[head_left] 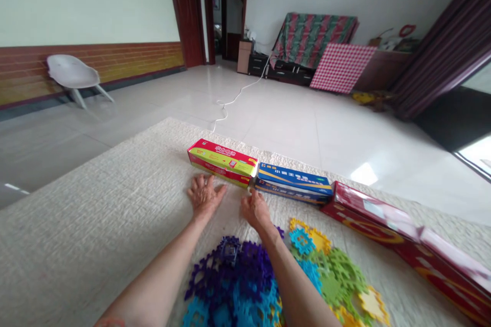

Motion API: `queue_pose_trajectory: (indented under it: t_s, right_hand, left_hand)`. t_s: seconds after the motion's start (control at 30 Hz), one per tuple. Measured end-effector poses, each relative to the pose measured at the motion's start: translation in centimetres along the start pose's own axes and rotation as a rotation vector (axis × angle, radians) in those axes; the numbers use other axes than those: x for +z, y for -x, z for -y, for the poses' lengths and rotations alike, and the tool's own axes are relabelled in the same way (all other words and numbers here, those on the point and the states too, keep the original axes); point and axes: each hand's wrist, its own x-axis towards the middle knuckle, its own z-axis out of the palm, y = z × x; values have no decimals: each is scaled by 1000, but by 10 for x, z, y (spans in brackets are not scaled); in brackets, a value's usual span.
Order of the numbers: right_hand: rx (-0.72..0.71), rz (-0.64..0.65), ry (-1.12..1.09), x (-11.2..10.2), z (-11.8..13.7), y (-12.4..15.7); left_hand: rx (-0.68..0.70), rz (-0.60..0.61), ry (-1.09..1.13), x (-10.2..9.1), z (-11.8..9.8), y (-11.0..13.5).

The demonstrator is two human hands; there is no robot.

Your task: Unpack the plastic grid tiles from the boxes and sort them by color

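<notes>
My left hand (pixel 204 195) rests on the pale quilted cover with its fingers spread, just in front of a long red and yellow-green box (pixel 222 161). My right hand (pixel 256 208) is closed with curled fingers, by the near right end of that box. What its fingertips hold, if anything, is hidden. A blue box (pixel 293 181) lies end to end with the red and yellow-green one, a narrow gap between them. Below my hands lies a heap of toothed plastic pieces: purple ones (pixel 245 265), blue ones (pixel 302 241), green ones (pixel 339 276) and yellow ones (pixel 374 305).
Two dark red boxes (pixel 368 214) (pixel 448 265) continue the row to the right. The pale cover (pixel 95 204) ends at a tiled floor (pixel 276 117). A white cable (pixel 241 91) crosses the floor, and a white chair (pixel 72 74) stands at the left wall.
</notes>
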Motion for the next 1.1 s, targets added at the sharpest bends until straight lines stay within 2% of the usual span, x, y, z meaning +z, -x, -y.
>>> queue_pose_trajectory:
  t_s: [0.13,0.23,0.3,0.37,0.43,0.5,0.57,0.63,0.73,0.8,0.87,0.93,1.1]
  right_hand:
    - [-145,-6,-63,-32,-2,40]
    - [-144,-157,-79,-76,-20,88]
    - [-65,-318,-63,-114,-46,119]
    - [34,-458,-36,-153,-82,151]
    - [181,-573,3,-185,-123,182]
    - [338,-563,27,-202,-160,213]
    - [425,-515,42,-202,-186,237]
    - [378,-489,57,-191,-199,252]
    - [256,-447,131,-169,-199,254]
    - [218,-439,188,-159,-194,249]
    - [201,-422,233,-155,-189,244]
    - [195,-377,277,-154,-186,242]
    - [202,-295,353,-154,-182,242]
  left_hand:
    - [1,-12,12,3,2,-1]
    - [29,-60,100,7,10,-4]
    - [107,-94,256,7,16,-4]
    - [194,-72,349,4,15,0]
    - [298,-35,407,-4,-1,12]
    - [431,11,460,-15,-33,32]
    - [601,91,505,-26,-80,59]
    - [783,196,526,-33,-134,88]
    - [955,347,497,-35,-204,128]
    - [1004,441,460,-30,-232,147]
    - [1053,610,374,-24,-246,159]
    - [1090,732,292,-18,-248,166]
    - [1159,763,240,-14,-242,164]
